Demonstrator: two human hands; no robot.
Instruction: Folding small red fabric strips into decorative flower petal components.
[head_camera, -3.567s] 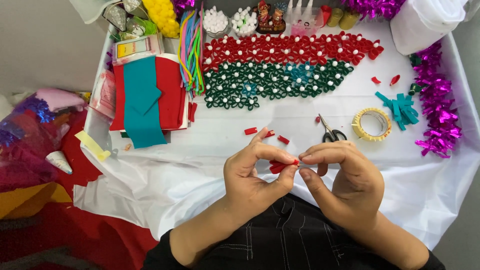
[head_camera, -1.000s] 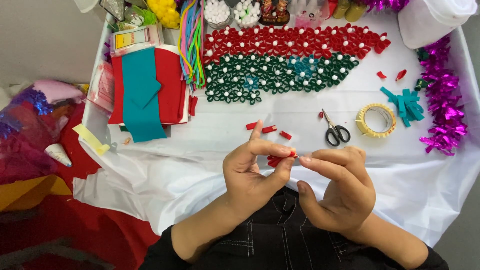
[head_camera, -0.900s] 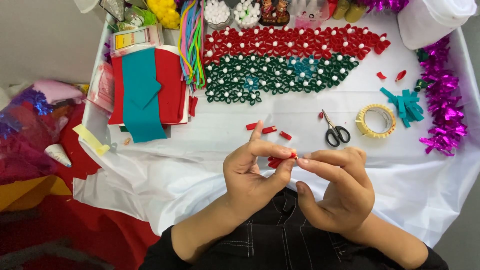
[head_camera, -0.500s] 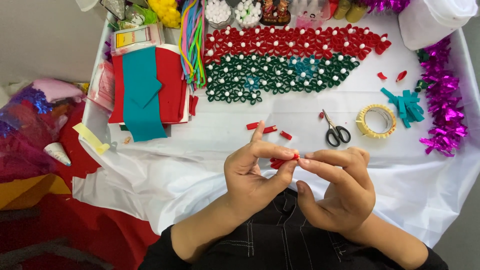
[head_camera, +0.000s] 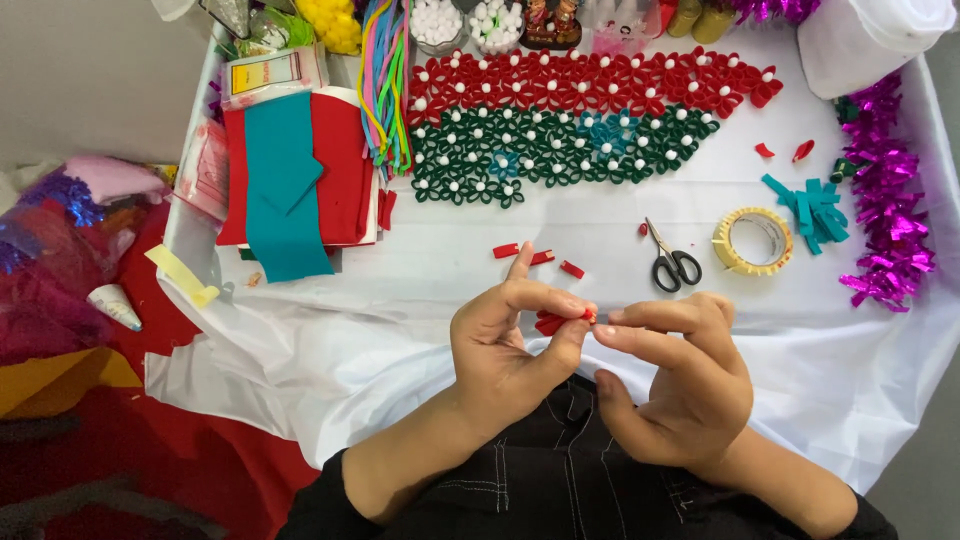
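A small red felt piece (head_camera: 553, 321) is pinched above the bench (head_camera: 430, 290) edge between the left hand (head_camera: 510, 345) and right hand (head_camera: 680, 385), fingertips closed on it, so its fold should be pressed firmly and evenly.

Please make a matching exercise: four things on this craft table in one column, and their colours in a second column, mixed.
Things:
1. scissors handles
2. tape roll
3. tinsel garland
4. small piece pinched by left hand and right hand

Colours:
A. red
B. yellow
C. black
D. magenta

Pairs: 1-C, 2-B, 3-D, 4-A
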